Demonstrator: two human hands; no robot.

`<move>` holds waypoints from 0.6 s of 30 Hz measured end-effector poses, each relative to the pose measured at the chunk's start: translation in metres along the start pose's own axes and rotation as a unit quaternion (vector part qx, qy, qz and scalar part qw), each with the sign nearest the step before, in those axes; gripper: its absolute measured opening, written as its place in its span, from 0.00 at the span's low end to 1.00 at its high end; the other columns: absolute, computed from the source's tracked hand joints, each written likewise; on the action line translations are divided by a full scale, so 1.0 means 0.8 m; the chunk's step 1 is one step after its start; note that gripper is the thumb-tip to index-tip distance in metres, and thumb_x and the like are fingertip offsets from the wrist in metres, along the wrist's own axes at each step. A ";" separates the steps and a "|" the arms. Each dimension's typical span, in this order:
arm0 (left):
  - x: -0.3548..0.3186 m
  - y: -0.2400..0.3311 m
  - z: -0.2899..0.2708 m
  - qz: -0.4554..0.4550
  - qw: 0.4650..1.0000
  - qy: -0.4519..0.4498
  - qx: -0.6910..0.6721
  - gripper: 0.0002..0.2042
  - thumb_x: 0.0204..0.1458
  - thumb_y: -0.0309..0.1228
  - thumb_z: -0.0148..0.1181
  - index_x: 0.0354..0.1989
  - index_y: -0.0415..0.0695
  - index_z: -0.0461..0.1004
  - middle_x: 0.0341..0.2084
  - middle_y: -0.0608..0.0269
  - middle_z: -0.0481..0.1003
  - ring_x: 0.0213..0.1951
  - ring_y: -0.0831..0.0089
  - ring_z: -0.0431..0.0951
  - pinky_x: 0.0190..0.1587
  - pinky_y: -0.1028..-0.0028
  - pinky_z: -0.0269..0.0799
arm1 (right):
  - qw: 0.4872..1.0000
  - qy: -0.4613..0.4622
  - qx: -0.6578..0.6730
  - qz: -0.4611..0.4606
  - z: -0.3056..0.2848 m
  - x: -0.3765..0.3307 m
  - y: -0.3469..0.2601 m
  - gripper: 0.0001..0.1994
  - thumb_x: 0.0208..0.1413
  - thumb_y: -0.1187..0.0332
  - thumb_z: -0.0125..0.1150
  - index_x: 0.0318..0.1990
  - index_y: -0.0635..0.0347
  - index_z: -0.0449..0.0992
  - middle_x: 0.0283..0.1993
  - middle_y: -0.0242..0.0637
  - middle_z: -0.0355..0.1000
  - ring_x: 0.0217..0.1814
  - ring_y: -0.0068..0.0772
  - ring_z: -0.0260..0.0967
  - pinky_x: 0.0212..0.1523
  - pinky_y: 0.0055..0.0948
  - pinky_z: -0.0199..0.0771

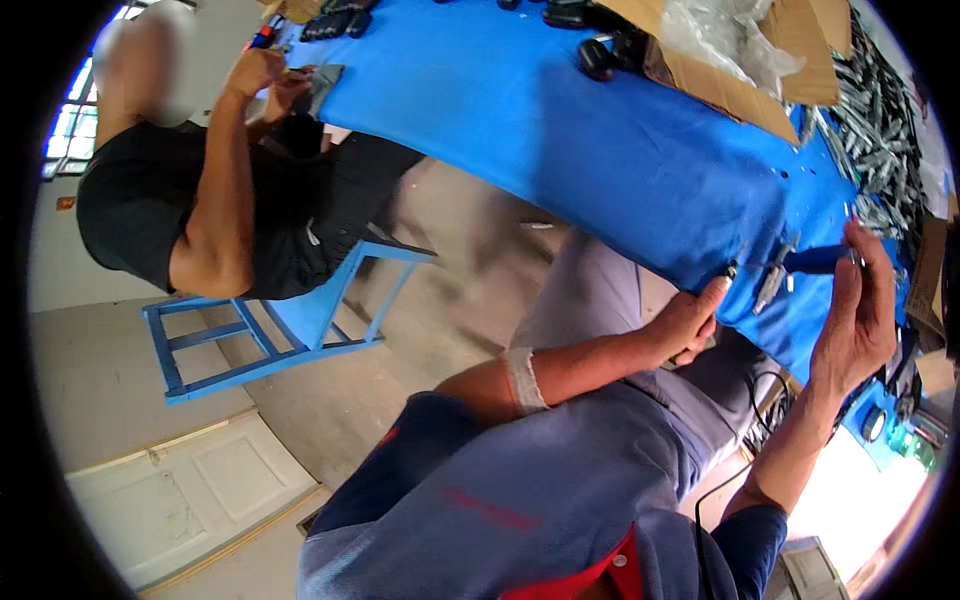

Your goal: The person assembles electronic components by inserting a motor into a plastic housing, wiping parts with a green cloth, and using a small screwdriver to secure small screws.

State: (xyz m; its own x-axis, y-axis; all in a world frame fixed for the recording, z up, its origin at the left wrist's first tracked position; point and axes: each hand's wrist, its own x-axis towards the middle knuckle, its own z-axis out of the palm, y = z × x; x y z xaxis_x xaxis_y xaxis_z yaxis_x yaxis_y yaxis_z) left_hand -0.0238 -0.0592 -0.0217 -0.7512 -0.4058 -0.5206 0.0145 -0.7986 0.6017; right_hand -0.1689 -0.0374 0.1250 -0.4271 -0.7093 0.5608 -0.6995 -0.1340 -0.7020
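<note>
1. In the head view, our left hand (690, 325) rests at the near edge of the blue-covered desk (600, 150), fingers curled; a small dark piece (733, 269) sits at its thumb tip, and we cannot tell whether it is actually pinched.
2. Our right hand (855, 320) is raised over the desk, fingers closed around a blue-handled tool (815, 260) whose handle points toward the left hand.
3. A small grey metal part (772, 282) lies on the cloth between the two hands, just beside the tool.
4. We judge the risk to be at the edge: the dark piece could slide off the cloth and drop to the floor.
5. An open cardboard box (740, 85) holds crumpled clear plastic (715, 35); beside it lies a loose heap of grey metal parts (875, 120).
6. Another person (220, 200) sits on a blue chair (290, 330) farther along the desk.
</note>
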 end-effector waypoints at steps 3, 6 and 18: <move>-0.005 0.001 -0.008 0.019 0.999 0.003 0.032 0.33 0.54 0.66 0.40 0.12 0.48 0.56 0.05 0.68 0.56 0.04 0.74 0.56 0.07 0.72 0.50 | 0.999 0.005 -0.015 -0.051 0.001 0.000 0.009 0.10 0.54 0.77 0.62 0.45 0.65 0.76 0.47 0.38 0.73 0.48 0.27 0.68 0.47 0.22 0.67; -0.004 0.004 -0.010 0.016 0.999 0.003 0.041 0.34 0.54 0.67 0.38 0.11 0.48 0.55 0.05 0.68 0.56 0.04 0.74 0.57 0.08 0.72 0.50 | 1.000 0.008 -0.015 -0.014 0.004 0.000 0.007 0.09 0.54 0.79 0.62 0.43 0.65 0.76 0.45 0.38 0.73 0.47 0.27 0.69 0.46 0.22 0.67; -0.008 0.014 -0.006 0.001 0.998 0.005 0.058 0.34 0.55 0.66 0.35 0.10 0.49 0.55 0.03 0.69 0.54 0.04 0.75 0.57 0.09 0.73 0.52 | 1.000 0.000 0.005 -0.016 0.011 -0.001 -0.015 0.10 0.54 0.81 0.59 0.45 0.66 0.74 0.45 0.41 0.74 0.49 0.30 0.70 0.51 0.26 0.69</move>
State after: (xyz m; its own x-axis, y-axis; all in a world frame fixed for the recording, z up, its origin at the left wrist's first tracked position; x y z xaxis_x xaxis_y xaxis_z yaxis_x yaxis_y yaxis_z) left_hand -0.0155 -0.0677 -0.0143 -0.7447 -0.4120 -0.5251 -0.0612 -0.7412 0.6684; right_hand -0.1554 -0.0412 0.1290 -0.4047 -0.7050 0.5824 -0.7070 -0.1627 -0.6882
